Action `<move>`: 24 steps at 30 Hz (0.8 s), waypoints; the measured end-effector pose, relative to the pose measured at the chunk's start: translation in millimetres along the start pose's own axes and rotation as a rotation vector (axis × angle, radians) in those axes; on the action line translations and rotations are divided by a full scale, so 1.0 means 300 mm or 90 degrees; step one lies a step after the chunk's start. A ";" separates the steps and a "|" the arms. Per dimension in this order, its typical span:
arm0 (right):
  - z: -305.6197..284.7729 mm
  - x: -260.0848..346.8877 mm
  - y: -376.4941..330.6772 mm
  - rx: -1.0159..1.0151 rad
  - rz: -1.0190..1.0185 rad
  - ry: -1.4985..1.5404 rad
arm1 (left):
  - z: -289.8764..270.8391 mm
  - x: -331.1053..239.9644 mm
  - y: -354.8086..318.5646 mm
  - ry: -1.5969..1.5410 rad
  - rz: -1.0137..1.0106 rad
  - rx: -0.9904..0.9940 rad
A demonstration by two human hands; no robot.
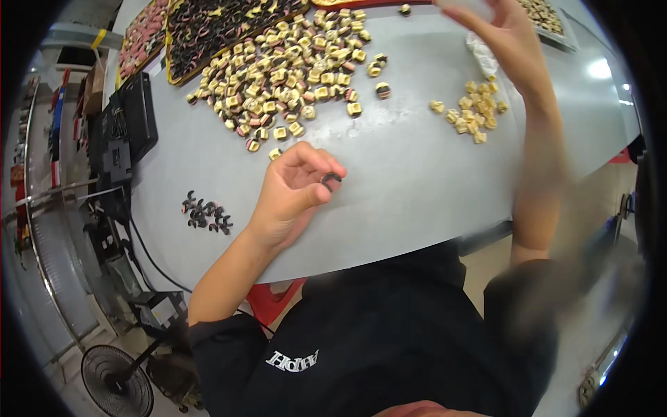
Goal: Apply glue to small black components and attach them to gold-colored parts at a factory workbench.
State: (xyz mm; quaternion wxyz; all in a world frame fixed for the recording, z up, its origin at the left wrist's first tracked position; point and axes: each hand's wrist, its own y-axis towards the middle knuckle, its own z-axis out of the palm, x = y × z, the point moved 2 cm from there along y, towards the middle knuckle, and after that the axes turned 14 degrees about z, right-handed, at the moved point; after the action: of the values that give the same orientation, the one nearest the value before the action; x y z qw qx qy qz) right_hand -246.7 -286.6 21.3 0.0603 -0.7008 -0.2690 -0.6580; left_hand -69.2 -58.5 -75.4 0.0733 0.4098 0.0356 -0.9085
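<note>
Between thumb and fingers, my left hand (299, 184) pinches a small black C-shaped piece (331, 181) above the grey table. To its left lies a small pile of similar black curved pieces (206, 212). My right hand (511, 42) reaches to the far right, its fingers curled round a pale, translucent thing (476, 7); the frame's edge cuts it off, so its kind does not show. Below that hand sits a loose group of small cream-coloured square pieces (476, 108). A wide heap of cream blocks with black and pink sides (292, 73) spreads beyond my left hand.
At the far left stand a tray of black curved pieces (222, 24) and a tray of pink pieces (142, 38). A crumpled white wrapper or tissue (482, 55) lies near my right wrist. A black device (139, 115) and its cable border the table's left edge; a fan (117, 381) stands below.
</note>
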 end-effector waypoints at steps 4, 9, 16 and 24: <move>-0.069 -0.054 0.039 0.046 0.051 -0.345 | 0.002 -0.004 0.000 0.009 -0.001 0.008; -0.105 -0.116 0.024 0.095 0.115 -0.548 | 0.001 -0.020 -0.010 0.014 0.016 0.004; -0.004 -0.038 -0.096 0.352 0.126 -0.613 | 0.003 -0.016 0.004 -0.014 0.001 0.014; 0.070 -0.042 -0.102 0.450 0.098 -0.513 | 0.016 -0.030 0.011 0.070 0.077 0.003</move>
State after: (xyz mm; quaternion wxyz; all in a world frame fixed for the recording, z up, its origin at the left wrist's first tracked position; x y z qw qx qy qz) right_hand -241.9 -255.2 -1.6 0.2326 -0.8524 -0.4235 -0.2000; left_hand -66.3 -61.5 -65.4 0.1251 0.4608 0.0123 -0.8786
